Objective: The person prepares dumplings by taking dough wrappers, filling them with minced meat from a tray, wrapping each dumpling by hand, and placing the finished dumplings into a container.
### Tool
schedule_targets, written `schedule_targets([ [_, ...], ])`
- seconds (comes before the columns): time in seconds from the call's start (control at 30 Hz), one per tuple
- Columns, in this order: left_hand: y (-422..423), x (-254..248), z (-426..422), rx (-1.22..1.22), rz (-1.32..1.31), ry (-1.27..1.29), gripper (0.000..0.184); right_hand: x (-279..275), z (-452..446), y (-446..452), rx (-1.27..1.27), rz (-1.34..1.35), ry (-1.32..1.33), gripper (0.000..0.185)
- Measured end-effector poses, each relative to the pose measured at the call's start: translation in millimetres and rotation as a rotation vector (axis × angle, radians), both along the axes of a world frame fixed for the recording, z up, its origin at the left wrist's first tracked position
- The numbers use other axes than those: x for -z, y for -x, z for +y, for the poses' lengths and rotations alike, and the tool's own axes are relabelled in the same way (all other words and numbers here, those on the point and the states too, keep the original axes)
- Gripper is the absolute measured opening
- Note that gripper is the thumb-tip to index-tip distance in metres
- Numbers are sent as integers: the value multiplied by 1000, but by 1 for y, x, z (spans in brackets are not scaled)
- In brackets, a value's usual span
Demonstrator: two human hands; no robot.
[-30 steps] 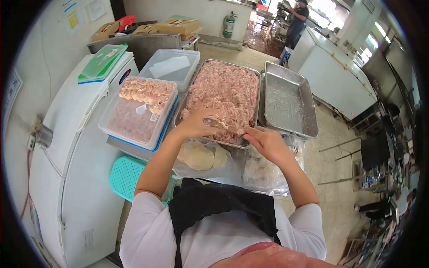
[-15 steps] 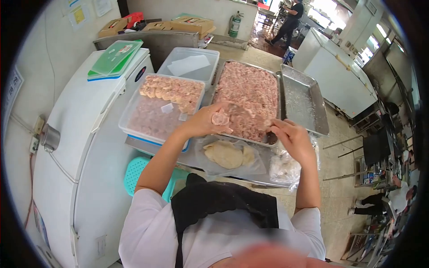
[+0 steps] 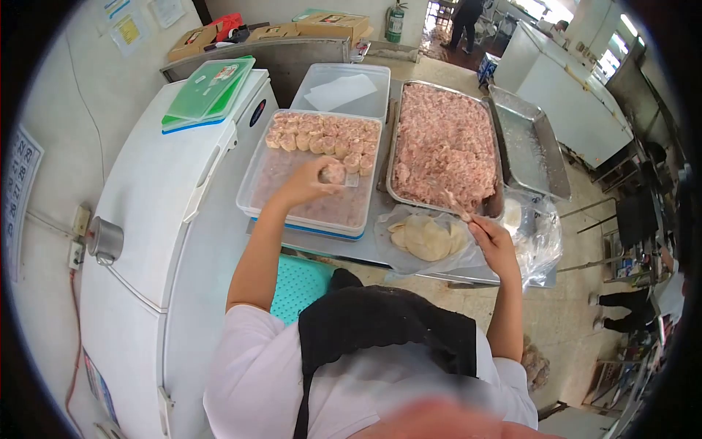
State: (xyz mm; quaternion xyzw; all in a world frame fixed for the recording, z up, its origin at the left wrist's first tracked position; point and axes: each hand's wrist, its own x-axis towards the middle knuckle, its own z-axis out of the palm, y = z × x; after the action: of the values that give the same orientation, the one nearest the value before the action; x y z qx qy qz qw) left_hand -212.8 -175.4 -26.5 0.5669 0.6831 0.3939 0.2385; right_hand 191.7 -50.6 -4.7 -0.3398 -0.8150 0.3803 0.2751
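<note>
My left hand [image 3: 306, 184] is closed around a meat-filled dumpling [image 3: 333, 173], just above a plastic container [image 3: 253, 192]. Rows of similar dumplings [image 3: 307, 134] fill the far part of that container, right beside my fingers. Lower down, my right hand [image 3: 494, 243] grips a thin spreading tool [image 3: 458, 206] smeared with meat; its exact kind is hard to make out. The tool's end is over the near edge of a metal tray of ground meat [image 3: 444, 146]. Round dough wrappers [image 3: 426, 237] lie on plastic sheet between my hands.
Right of the meat stands a second metal tray [image 3: 532, 143], and a plastic bag [image 3: 537, 234] sits below it. A tub with white paper [image 3: 341, 91] is behind the container. A white freezer [image 3: 146, 212] borders the left. Other people are in the background.
My left hand has carried the dumpling from over the meat tray left to the container. My right hand has drawn slightly down, away from the meat. The camera view has shifted.
</note>
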Motion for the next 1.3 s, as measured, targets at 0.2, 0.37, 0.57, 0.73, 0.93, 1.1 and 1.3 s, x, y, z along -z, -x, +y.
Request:
schedule_targets([
  [0.2,36,28,6,-118,297,-32,57,50,-26,-43,214,136,459,30],
  [0.37,10,23,34,-183,237,5,74,47,-37,-46,259,157,489,30],
  [0.57,6,50,58,-149,380,-39,82,44,-35,-47,260,128,480,27],
  [0.73,10,62,70,-93,445,-127,81,45,0,-44,262,-10,318,32],
  [0.93,-34,13,44,-141,464,39,70,29,92,-53,150,-435,-367,36],
  [1.1,-141,-5,52,-46,44,-68,45,33,165,-33,64,-414,-601,38],
  [1.3,-228,88,81,261,200,-99,38,76,169,-10,-186,-467,-614,37],
])
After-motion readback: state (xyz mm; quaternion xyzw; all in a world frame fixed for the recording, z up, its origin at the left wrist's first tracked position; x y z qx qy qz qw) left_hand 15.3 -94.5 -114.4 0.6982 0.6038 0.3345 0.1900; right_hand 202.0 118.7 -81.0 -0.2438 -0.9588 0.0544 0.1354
